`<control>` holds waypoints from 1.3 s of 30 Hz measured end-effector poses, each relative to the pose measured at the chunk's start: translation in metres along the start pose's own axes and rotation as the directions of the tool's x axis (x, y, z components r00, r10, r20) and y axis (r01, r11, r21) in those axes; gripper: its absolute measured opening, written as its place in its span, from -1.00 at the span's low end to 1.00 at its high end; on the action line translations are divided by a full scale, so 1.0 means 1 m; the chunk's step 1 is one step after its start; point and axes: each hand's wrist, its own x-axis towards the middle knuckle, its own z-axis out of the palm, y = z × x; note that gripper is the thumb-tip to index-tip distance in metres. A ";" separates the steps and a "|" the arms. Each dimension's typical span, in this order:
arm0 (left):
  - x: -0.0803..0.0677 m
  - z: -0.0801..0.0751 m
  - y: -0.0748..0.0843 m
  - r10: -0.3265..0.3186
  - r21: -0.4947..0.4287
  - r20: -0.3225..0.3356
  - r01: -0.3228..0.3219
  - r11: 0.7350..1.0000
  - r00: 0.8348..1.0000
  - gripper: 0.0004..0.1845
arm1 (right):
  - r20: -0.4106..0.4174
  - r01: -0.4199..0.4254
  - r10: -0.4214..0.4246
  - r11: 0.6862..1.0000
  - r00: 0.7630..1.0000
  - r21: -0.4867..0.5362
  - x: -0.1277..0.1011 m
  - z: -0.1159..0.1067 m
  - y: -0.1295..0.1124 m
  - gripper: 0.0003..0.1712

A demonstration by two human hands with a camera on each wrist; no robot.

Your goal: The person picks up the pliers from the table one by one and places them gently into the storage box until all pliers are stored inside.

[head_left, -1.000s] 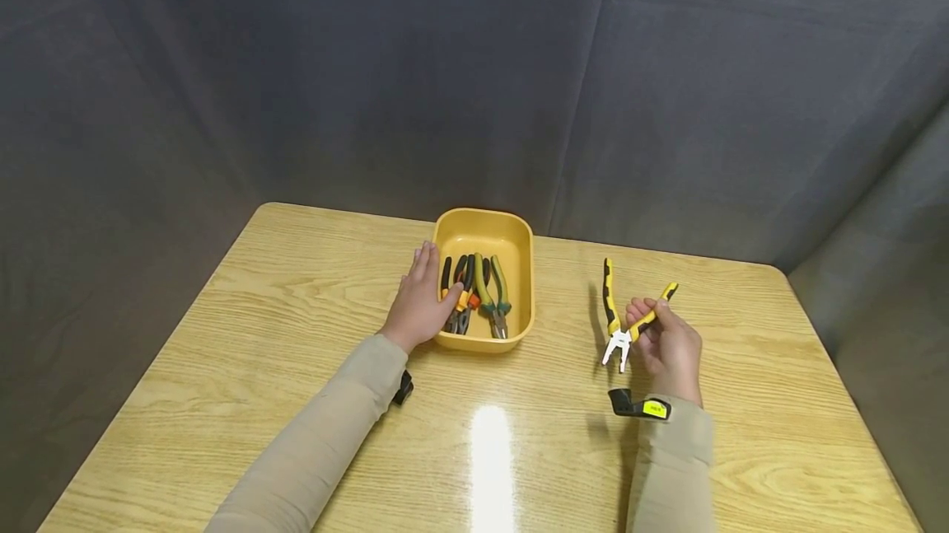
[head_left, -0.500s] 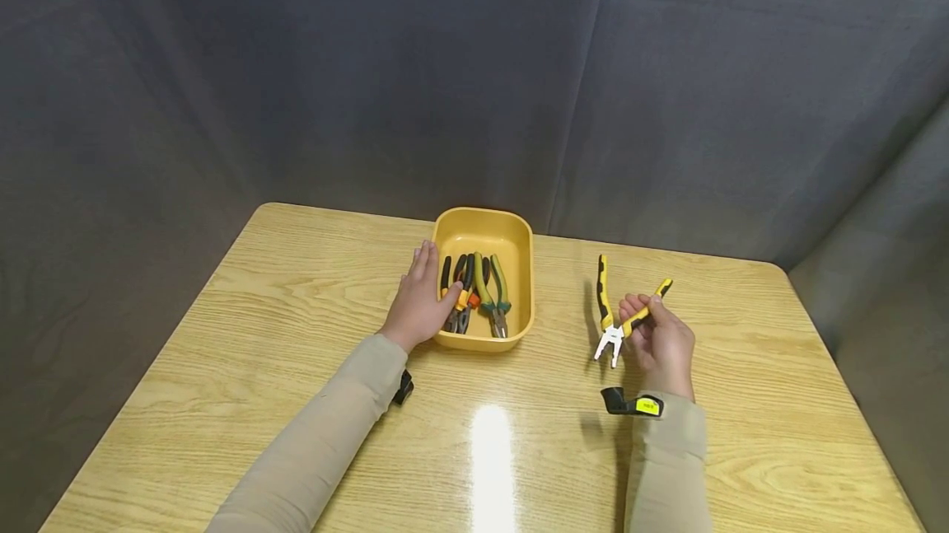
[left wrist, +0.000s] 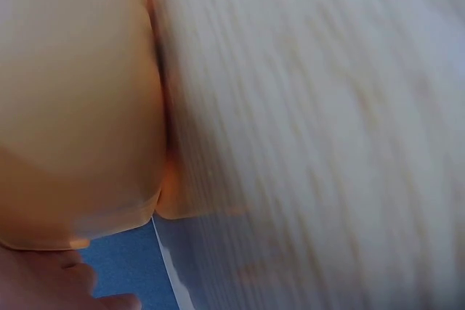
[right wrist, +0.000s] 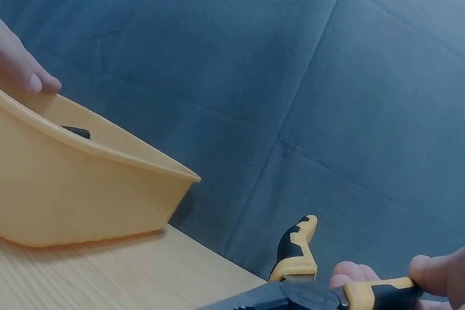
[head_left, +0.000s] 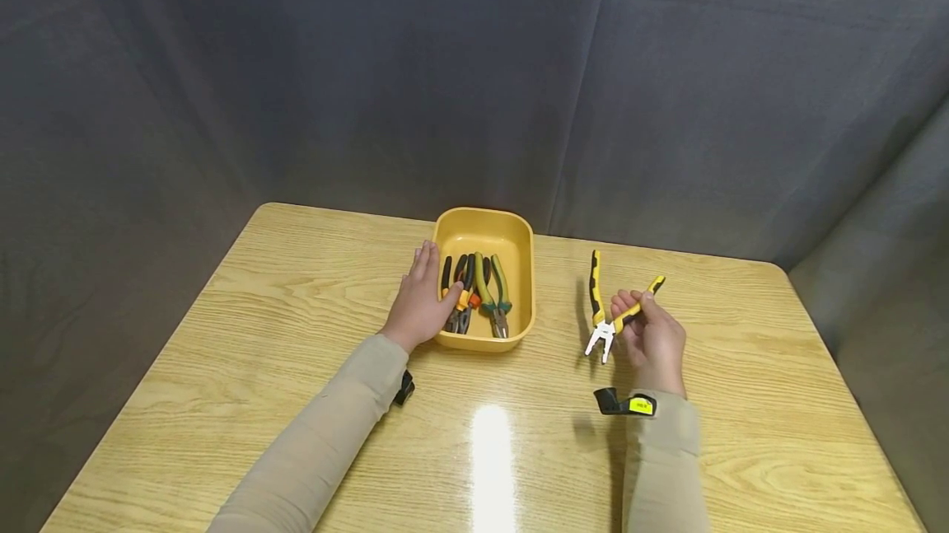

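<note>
My right hand [head_left: 652,339] grips yellow-and-black pliers [head_left: 602,310] by one handle, lifted above the wooden table [head_left: 296,335], handles spread and silver jaws pointing down toward me. In the right wrist view the pliers [right wrist: 305,281] show at the bottom edge, my fingers [right wrist: 429,277] curled on a handle. My left hand [head_left: 418,302] rests flat against the left wall of a yellow tray [head_left: 519,228], the thumb over its rim. Several pliers [head_left: 474,290] lie inside the tray. The left wrist view is blurred, showing the tray wall [left wrist: 80,107] close up.
Grey fabric walls surround the table on the back and sides. The table's right edge lies to the right of my right hand. A glare spot [head_left: 489,451] marks the tabletop near me. The tray [right wrist: 73,194] stands to the left in the right wrist view.
My right hand has carried the yellow-and-black pliers a little to the left, toward the tray, and slightly away from me. The left hand has stayed on the tray.
</note>
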 end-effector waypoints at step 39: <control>0.002 -0.008 0.008 -0.021 0.170 0.053 0.012 0.985 0.998 -0.07 | 0.109 -0.015 0.016 1.000 0.994 -0.012 -0.009 0.026 0.021 -0.65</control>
